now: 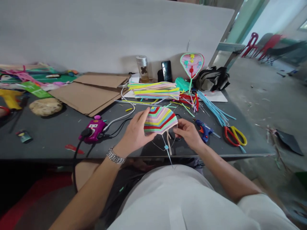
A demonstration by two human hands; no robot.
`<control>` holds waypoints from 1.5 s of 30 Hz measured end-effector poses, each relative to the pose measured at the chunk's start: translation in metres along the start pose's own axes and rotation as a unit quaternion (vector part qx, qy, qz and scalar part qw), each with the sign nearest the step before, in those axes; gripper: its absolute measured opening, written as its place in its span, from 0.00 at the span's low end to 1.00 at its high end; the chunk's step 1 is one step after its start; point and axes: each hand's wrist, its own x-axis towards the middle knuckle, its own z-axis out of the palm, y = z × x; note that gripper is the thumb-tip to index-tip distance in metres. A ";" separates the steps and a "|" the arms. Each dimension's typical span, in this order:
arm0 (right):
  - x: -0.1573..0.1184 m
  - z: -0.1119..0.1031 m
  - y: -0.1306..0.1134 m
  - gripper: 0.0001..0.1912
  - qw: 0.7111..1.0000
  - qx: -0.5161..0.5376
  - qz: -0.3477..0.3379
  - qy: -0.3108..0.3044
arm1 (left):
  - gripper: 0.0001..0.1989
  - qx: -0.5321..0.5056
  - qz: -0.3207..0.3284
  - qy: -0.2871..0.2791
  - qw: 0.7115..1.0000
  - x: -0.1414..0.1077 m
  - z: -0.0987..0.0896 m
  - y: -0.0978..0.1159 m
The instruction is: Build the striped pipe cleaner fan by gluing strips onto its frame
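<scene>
Left fingers (143,116) pinch the striped piece (160,120); right fingers (184,122), pressed together, seemingly work its edge, which I judge wants steadiness.

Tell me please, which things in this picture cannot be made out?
Head view: far side of the striped piece, hidden by its near face.
Head view: whether the right hand pinches anything, too small and blurred.
Head view: the yellow tool's left end, cut off by left edge.
Head view: the small teal object's identity, too blurred.
</scene>
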 end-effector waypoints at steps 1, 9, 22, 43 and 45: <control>0.003 0.003 0.001 0.19 1.000 0.012 0.006 -0.017 | 0.48 0.007 0.001 0.003 1.000 0.000 0.001 -0.001; 0.001 0.009 0.003 0.19 0.997 0.072 0.029 0.011 | 0.48 0.053 0.005 -0.003 0.999 -0.002 0.002 -0.005; 0.001 0.015 0.006 0.20 0.997 0.038 0.017 0.067 | 0.51 0.039 -0.010 -0.023 0.999 0.000 0.000 0.013; 0.002 0.017 0.004 0.14 0.993 0.033 0.027 0.107 | 0.43 0.103 -0.072 0.043 0.991 0.010 0.021 0.036; 0.003 0.017 0.003 0.14 0.993 0.050 0.046 0.101 | 0.44 0.100 -0.072 0.046 0.991 0.010 0.022 0.036</control>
